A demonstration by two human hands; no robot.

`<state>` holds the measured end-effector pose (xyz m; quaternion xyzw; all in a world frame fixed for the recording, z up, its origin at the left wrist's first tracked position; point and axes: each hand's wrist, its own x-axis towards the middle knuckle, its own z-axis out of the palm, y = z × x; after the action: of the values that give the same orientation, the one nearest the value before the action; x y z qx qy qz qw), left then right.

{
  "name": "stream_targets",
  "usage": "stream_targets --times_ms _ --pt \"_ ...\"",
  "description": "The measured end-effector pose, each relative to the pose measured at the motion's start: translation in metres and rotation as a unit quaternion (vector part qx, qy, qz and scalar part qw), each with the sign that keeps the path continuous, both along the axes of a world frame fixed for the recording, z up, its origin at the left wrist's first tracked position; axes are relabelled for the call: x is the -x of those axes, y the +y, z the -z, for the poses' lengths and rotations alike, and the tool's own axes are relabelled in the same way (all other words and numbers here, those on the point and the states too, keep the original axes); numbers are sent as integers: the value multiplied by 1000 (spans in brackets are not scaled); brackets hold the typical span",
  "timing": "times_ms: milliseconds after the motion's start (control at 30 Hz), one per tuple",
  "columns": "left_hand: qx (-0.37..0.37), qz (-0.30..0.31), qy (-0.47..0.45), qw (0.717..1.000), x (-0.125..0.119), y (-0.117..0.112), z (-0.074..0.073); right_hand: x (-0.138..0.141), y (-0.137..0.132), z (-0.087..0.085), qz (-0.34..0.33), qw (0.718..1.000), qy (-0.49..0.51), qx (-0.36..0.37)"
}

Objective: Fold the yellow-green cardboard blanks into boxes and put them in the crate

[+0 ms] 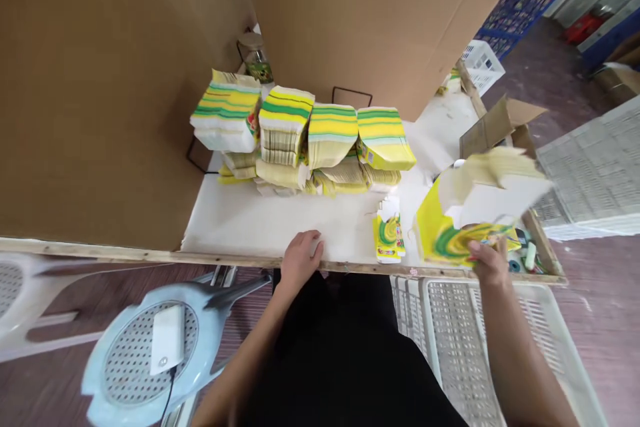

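Note:
My right hand [490, 260] grips a stack of flat folded cartons [435, 227], printed yellow and green, at the table's right side. The stack is blurred, and white and cream flaps fan out at its upper end. My left hand [300, 257] rests at the table's front edge, thumb apart from its bent fingers, with nothing in it. Between the hands lies a small pile of similar flat cartons [389, 233]. Farther back, several bundles of yellow and green striped cartons [333, 133] stand in a row on top of other bundles.
Tall brown cardboard panels [380, 13] border the white tabletop [240, 223] at the back and left. An open cardboard box [490, 127] and small items stand right. Below are white plastic crates [455, 347] and a light blue chair [125, 327] bearing a white power bank [167, 339].

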<state>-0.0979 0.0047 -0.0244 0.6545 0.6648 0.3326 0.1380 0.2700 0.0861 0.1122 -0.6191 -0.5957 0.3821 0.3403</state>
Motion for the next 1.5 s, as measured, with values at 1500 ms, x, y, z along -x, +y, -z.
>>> stream_targets --times_ms 1500 --pt "11 110 -375 920 -66 56 -33 -60 38 104 253 943 -216 33"
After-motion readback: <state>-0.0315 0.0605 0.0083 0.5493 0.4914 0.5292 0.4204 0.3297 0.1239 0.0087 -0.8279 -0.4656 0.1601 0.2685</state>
